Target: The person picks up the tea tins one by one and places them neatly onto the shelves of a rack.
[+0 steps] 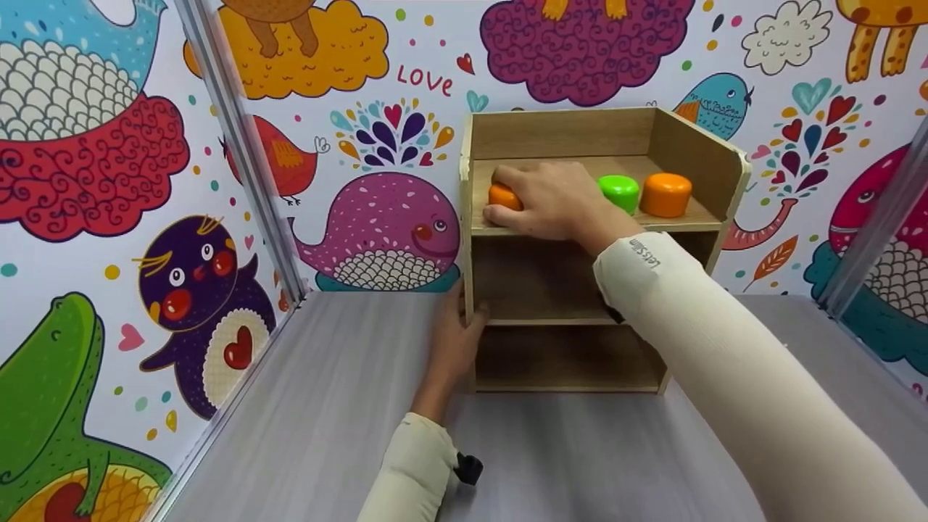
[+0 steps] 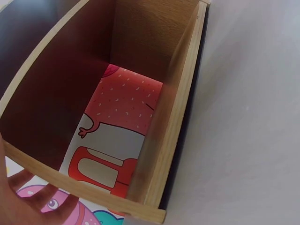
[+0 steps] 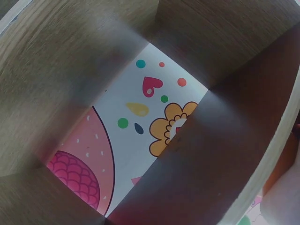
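Note:
A small wooden shelf unit (image 1: 551,322) with an open top level and two compartments below stands on the table. My right hand (image 1: 554,197) reaches over the top level and grips an orange cylinder (image 1: 504,197) near its left end, covering part of it. To the right of that hand sit a green cylinder (image 1: 618,193) and a larger orange cylinder (image 1: 666,194). Lower down, my left hand (image 1: 455,337) holds the unit's left side panel by its front edge. In the left wrist view, the fingers (image 2: 44,197) show beyond that panel.
Grey wood-grain table (image 1: 326,377) spreads around the unit. Behind it rises a wall (image 1: 406,58) printed with cartoon animals, with metal posts (image 1: 239,138) at the corners. The lower compartments (image 2: 136,93) have no back panel, so the printed wall shows through.

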Available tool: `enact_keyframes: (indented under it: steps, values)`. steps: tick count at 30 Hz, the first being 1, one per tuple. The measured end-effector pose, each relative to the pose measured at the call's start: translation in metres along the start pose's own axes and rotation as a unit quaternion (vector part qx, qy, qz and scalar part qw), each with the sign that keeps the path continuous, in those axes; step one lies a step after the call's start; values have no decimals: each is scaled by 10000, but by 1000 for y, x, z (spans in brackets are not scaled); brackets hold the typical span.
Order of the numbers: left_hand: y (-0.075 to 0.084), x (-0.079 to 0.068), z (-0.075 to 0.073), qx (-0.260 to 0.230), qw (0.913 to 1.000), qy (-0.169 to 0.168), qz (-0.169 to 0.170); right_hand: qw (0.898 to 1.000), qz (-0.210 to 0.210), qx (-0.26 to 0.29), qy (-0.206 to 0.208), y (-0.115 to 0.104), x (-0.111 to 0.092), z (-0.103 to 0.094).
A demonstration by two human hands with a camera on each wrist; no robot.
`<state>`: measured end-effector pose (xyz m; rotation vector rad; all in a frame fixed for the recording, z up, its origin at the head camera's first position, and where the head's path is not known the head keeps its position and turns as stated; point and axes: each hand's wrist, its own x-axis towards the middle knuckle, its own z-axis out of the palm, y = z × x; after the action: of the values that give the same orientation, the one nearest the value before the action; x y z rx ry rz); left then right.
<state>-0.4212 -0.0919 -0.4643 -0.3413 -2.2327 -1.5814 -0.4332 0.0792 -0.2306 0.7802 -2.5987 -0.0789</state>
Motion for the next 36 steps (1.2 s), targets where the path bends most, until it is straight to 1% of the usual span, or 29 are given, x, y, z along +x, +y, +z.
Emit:
enact_keyframes:
  steps: [5,10,16,22,26,30,36]
  values:
    - [1,0,1,-182,9998,-58,9,10000,6,-4,14,0,-1,0]
    - [2,-1,3,-119,9999,-91,35,9997,78,26,-216,2,-1,-2]
    - [3,0,5,-152,9998,-111,59,9984,158,81,-528,3,0,-6]
    - [2,0,6,-196,9997,-79,140,9976,142,150,-657,1,0,-12]
    - [1,0,6,-169,9996,-71,193,9979,78,197,-606,2,-1,-18]
    - [0,2,4,-178,9996,-69,209,9988,21,94,-484,5,-3,-26]
    - [-1,3,1,-173,9995,-25,267,9993,120,64,-339,16,-10,-40]
